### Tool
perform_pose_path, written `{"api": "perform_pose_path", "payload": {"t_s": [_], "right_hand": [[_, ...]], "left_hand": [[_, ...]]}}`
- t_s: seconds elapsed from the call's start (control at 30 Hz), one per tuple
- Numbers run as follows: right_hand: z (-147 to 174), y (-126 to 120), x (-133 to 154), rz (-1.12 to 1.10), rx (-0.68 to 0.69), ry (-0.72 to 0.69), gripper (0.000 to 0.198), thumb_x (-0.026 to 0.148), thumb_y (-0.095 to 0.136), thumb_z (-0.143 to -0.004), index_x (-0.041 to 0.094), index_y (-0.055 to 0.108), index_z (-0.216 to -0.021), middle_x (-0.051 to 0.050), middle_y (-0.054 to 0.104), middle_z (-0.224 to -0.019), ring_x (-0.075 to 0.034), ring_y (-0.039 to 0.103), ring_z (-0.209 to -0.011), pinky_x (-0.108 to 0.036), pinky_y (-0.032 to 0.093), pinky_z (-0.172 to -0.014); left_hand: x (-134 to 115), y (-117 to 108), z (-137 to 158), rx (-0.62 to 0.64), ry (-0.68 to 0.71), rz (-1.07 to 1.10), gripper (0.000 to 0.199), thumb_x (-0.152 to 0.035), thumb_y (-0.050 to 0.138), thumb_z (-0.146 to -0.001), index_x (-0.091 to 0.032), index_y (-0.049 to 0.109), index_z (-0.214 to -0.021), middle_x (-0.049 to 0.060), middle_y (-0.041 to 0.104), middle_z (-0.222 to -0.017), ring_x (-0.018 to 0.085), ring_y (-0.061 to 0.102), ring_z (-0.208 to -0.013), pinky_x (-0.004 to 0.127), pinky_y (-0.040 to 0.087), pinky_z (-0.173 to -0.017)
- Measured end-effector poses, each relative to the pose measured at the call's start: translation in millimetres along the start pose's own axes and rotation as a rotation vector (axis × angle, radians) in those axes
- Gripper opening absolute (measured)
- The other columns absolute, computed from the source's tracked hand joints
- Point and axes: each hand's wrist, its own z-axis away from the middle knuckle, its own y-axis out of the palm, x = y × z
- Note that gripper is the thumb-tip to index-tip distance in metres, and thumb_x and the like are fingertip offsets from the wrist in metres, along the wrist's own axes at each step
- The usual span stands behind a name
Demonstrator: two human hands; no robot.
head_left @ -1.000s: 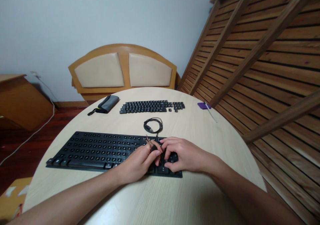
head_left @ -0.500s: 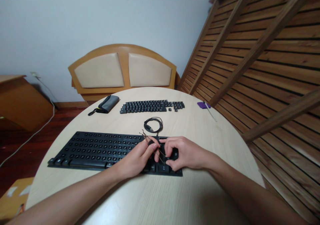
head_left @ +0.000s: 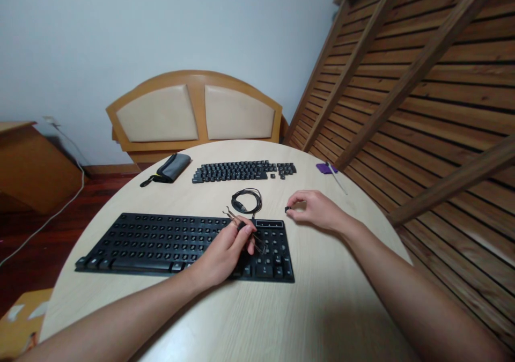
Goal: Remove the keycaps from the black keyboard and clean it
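Observation:
A black keyboard [head_left: 148, 244] lies on the table, most of its keycaps off and the bare switches showing. Over its right part, my left hand [head_left: 235, 238] is closed around a wire keycap puller [head_left: 230, 214], whose wire ends point down at the number pad. My right hand [head_left: 311, 209] is above the table to the right of the keyboard, pinching a small black keycap [head_left: 287, 209] between thumb and fingers. Farther back, removed keycaps [head_left: 233, 171] lie in rows, with a few loose ones at their right end.
A coiled black cable [head_left: 247, 201] lies behind the keyboard. A grey and black pouch [head_left: 173, 168] is at the table's back left. At the back right, a purple cloth [head_left: 325, 168] lies under a thin brush-like stick [head_left: 340, 181]. Wooden slats [head_left: 422, 94] lean close along the right side.
My right hand has moved from the number pad up and to the right, off the keyboard, carrying a keycap. My left hand has stayed nearly in place with the puller.

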Motion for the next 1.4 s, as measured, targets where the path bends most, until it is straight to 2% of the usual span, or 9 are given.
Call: {"api": "perform_pose_path", "payload": {"t_s": [0.13,0.23,0.5,0.87,1.23,1.4], "right_hand": [[-20.6,-1.3,-32.3,0.276,-0.065,0.090,0.013,0.032,0.069,-0.081,0.021,0.072,-0.087,-0.003,0.074,-0.087,-0.019,0.066,-0.078,-0.029,0.045,-0.068],[-36.8,-2.1,-47.6,0.425,-0.101,0.124,0.013,0.030,0.066,-0.085,0.022,0.072,-0.093,-0.003,0.074,-0.093,-0.019,0.067,-0.080,-0.028,0.043,-0.066],[-68.0,3.7,-66.8,0.496,-0.191,0.200,0.013,0.028,0.063,-0.090,0.023,0.071,-0.099,-0.006,0.073,-0.107,-0.024,0.066,-0.097,-0.030,0.045,-0.074],[-73.0,21.3,-77.5,0.457,-0.328,0.267,0.019,0.033,0.062,-0.091,0.026,0.071,-0.107,-0.003,0.073,-0.112,-0.023,0.067,-0.097,-0.031,0.047,-0.074],[-68.3,15.1,-70.2,0.416,-0.293,0.261,0.026,0.033,0.061,-0.091,0.025,0.067,-0.115,-0.005,0.071,-0.118,-0.023,0.067,-0.097,-0.033,0.049,-0.080],[-54.5,5.1,-47.0,0.401,-0.222,0.272,0.033,0.024,0.067,-0.082,0.020,0.066,-0.116,-0.010,0.069,-0.116,-0.026,0.065,-0.101,-0.034,0.049,-0.080]], "left_hand": [[-2.6,0.4,-0.4,0.000,0.005,-0.020,0.030,-0.045,0.036,-0.104,-0.019,0.052,-0.100,-0.002,0.058,-0.070,0.016,0.055,-0.070,0.030,0.043,-0.073],[-4.0,0.4,-0.4,0.010,0.007,-0.024,0.032,-0.046,0.036,-0.104,-0.019,0.053,-0.100,-0.001,0.058,-0.071,0.017,0.055,-0.070,0.030,0.043,-0.074],[-3.9,0.6,1.7,0.023,-0.004,-0.019,0.032,-0.045,0.036,-0.104,-0.019,0.053,-0.100,-0.001,0.057,-0.072,0.016,0.054,-0.071,0.030,0.042,-0.074],[-6.5,1.0,0.4,0.032,-0.009,-0.010,0.033,-0.047,0.037,-0.104,-0.018,0.053,-0.100,-0.001,0.057,-0.071,0.016,0.054,-0.071,0.030,0.043,-0.074],[-3.0,-0.4,0.4,0.030,-0.008,-0.028,0.033,-0.047,0.036,-0.104,-0.019,0.054,-0.102,-0.001,0.058,-0.073,0.016,0.055,-0.072,0.031,0.043,-0.076],[-4.4,0.3,1.3,0.046,0.011,-0.044,0.030,-0.043,0.038,-0.104,-0.018,0.055,-0.103,0.000,0.060,-0.075,0.017,0.057,-0.075,0.032,0.044,-0.078]]}}
